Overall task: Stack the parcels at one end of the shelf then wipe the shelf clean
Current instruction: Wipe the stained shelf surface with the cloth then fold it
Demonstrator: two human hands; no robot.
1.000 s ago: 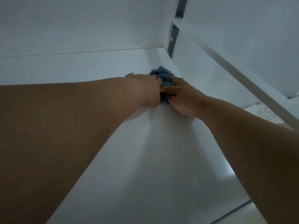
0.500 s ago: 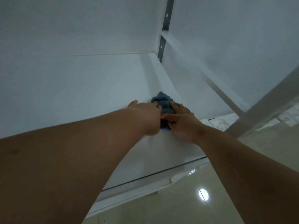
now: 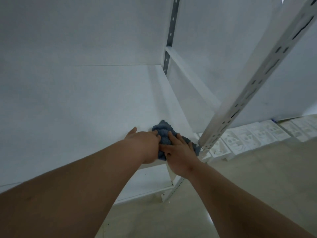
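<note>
Two hands, the left hand (image 3: 145, 145) and right hand (image 3: 180, 155), one blue cloth (image 3: 163, 133), one white shelf board (image 3: 85, 109), two slotted uprights, and a row of white moulded trays (image 3: 248, 138) too blurred to count.

dim, bluish cast, soft, wide-angle distortion

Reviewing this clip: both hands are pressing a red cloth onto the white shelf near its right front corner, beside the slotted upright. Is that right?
Not quite: the cloth is blue, not red, as the head view shows. The rest holds: the left hand and the right hand both press it onto the white shelf near its right front corner, beside the slotted upright.
</note>
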